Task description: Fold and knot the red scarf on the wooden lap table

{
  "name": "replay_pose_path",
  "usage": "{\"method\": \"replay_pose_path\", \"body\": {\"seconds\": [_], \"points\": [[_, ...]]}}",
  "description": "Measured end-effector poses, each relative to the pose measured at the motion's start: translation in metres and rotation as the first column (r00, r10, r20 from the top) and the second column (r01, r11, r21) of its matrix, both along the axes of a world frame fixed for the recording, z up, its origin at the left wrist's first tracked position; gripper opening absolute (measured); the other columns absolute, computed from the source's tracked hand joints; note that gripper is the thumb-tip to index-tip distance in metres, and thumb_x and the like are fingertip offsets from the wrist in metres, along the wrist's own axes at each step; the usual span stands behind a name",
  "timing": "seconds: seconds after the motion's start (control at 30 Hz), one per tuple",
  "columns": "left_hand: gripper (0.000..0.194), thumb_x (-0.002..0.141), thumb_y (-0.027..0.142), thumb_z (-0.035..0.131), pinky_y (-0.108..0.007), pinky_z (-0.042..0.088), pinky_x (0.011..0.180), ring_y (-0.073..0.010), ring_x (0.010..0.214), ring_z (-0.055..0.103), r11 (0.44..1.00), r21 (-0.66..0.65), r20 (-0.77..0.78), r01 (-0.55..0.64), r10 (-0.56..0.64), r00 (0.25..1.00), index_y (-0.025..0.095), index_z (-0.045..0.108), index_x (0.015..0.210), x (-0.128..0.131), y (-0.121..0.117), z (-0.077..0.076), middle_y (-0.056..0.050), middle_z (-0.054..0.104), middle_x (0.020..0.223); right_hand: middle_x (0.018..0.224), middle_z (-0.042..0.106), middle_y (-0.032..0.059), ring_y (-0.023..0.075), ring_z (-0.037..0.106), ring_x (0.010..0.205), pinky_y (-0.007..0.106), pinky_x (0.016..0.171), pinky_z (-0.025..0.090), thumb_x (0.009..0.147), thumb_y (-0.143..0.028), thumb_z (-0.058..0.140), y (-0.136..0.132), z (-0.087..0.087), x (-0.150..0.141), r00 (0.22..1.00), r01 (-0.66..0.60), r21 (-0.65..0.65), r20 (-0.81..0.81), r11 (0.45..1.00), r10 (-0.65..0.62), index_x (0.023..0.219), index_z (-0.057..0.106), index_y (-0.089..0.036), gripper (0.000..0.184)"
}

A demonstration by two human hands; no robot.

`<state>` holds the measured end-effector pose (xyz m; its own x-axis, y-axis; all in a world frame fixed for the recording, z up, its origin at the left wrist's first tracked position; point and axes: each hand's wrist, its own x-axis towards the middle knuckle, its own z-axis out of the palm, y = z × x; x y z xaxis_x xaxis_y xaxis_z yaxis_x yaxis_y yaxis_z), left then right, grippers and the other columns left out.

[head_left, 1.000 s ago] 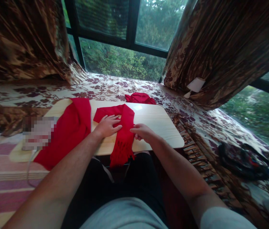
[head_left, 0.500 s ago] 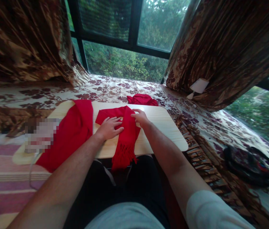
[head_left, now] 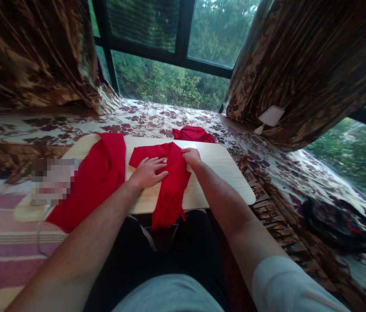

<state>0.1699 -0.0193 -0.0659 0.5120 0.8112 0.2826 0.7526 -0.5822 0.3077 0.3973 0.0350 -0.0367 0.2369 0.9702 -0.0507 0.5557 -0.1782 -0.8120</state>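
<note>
Head view, left hand (head_left: 150, 172) spread, right hand (head_left: 192, 157) apparently pinching scarf (head_left: 175, 173) edge; tabletop (head_left: 223, 175) rightward

Readable texts, labels, brands, numbers, signs: none.

Illegible items:
1. Flat, pale, roughly rectangular object (head_left: 53, 182), at the left end of the pale wood-grain tabletop (head_left: 223, 184), beside a thin white cable (head_left: 38, 236); surface masked by coarse pixel blocks, any marking hidden.
2. Soft black bag-like item (head_left: 335, 227) with small red and blue patches, at right on the cream cloth with purple flower print (head_left: 286, 173); blurred, any lettering indistinct.
</note>
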Motion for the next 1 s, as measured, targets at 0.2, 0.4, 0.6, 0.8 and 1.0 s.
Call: {"method": "replay_pose_path", "body": {"seconds": [0.2, 0.4, 0.6, 0.8, 1.0], "points": [[0.063, 0.094, 0.058, 0.049, -0.052, 0.023, 0.122, -0.0272, 0.145, 0.042, 1.000, -0.011, 0.033, -0.004, 0.005, 0.999, 0.028, 0.051, 0.149, 0.000, -0.003, 0.004, -0.007, 0.052, 0.152, 0.152, 0.051, 0.0106, 0.0220, 0.045, 0.140, 0.033, 0.118, 0.034, 0.095, -0.029, 0.052, -0.001, 0.013, -0.011, 0.819, -0.241, 0.172, 0.563, 0.955, 0.105, 0.143, 0.057, -0.016, 0.050], [0.057, 0.097, 0.055, 0.044, -0.054, 0.020, 0.122, -0.0272, 0.147, 0.038, 0.999, -0.013, -0.019, 0.029, -0.030, 0.999, 0.037, 0.048, 0.151, -0.001, -0.006, 0.005, -0.002, 0.046, 0.157, 0.170, 0.019, 0.0012, 0.0321, 0.022, 0.153, 0.059, 0.121, 0.023, 0.105, -0.047, 0.030, -0.005, 0.002, -0.028, 0.646, -0.441, -0.130, 0.641, 0.888, 0.415, 0.160, 0.030, -0.030, 0.058], [0.053, 0.097, 0.055, 0.045, -0.056, 0.014, 0.123, -0.0268, 0.149, 0.035, 0.998, -0.010, -0.029, 0.056, -0.056, 0.998, 0.040, 0.052, 0.147, -0.001, -0.010, 0.007, 0.000, 0.044, 0.158, 0.171, 0.012, 0.0052, 0.0348, 0.021, 0.153, 0.065, 0.119, 0.020, 0.104, -0.051, 0.027, 0.000, -0.002, -0.032, 0.653, -0.351, -0.185, 0.654, 0.918, 0.381, 0.162, 0.026, -0.027, 0.063], [0.052, 0.095, 0.054, 0.048, -0.058, 0.011, 0.123, -0.0275, 0.147, 0.038, 0.998, -0.011, 0.010, 0.057, -0.057, 0.998, 0.038, 0.056, 0.144, -0.001, -0.012, 0.008, -0.001, 0.048, 0.156, 0.170, 0.015, 0.0121, 0.0352, 0.027, 0.150, 0.065, 0.117, 0.023, 0.103, -0.046, 0.027, -0.005, -0.001, -0.013, 0.681, -0.223, -0.156, 0.682, 0.962, 0.268, 0.161, 0.027, -0.021, 0.064], [0.053, 0.097, 0.056, 0.044, -0.055, 0.015, 0.123, -0.0286, 0.146, 0.039, 0.997, -0.033, -0.022, 0.063, -0.064, 0.998, 0.036, 0.058, 0.144, 0.000, -0.008, 0.006, -0.003, 0.048, 0.156, 0.170, 0.014, 0.0133, 0.0371, 0.028, 0.150, 0.068, 0.116, 0.023, 0.102, -0.044, 0.026, -0.005, 0.000, 0.020, 0.698, -0.096, -0.187, 0.688, 0.978, 0.200, 0.163, 0.022, -0.020, 0.065]]}}
